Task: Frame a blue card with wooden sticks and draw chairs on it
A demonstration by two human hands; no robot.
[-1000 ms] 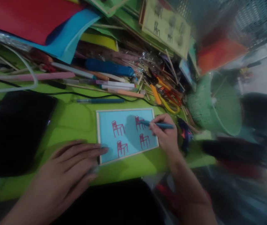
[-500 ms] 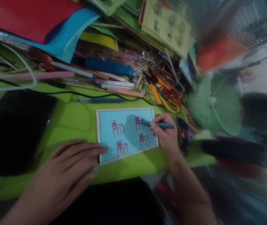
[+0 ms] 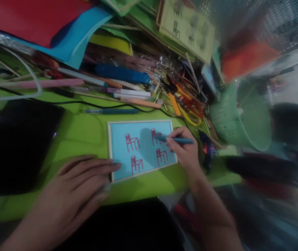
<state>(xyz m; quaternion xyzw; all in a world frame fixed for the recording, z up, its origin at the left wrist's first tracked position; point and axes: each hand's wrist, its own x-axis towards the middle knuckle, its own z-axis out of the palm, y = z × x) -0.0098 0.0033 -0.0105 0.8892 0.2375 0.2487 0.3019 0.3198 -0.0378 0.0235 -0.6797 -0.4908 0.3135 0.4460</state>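
A light blue card (image 3: 145, 130) with a pale, thin frame lies on the green tabletop. Several chairs are drawn on it in dark red lines. My right hand (image 3: 185, 146) pinches a blue pen (image 3: 180, 140) over the card's right edge, its tip at the upper right chair drawing (image 3: 156, 136). Whether the tip touches the card cannot be made out. My left hand (image 3: 83, 181) lies flat with fingers stretched out, fingertips resting on the card's lower left corner.
A black tablet-like device (image 3: 20, 146) lies at left. Behind the card are a capped blue pen (image 3: 112, 111), a black cable, several markers, orange-handled pliers (image 3: 175, 103) and yellow-handled scissors (image 3: 191, 118). A green basket (image 3: 224, 122) and a glue gun (image 3: 207, 148) stand right.
The pen and my right hand have shifted very slightly to the left at the upper right chair. My left hand stays in place; the whole view drifts a little.
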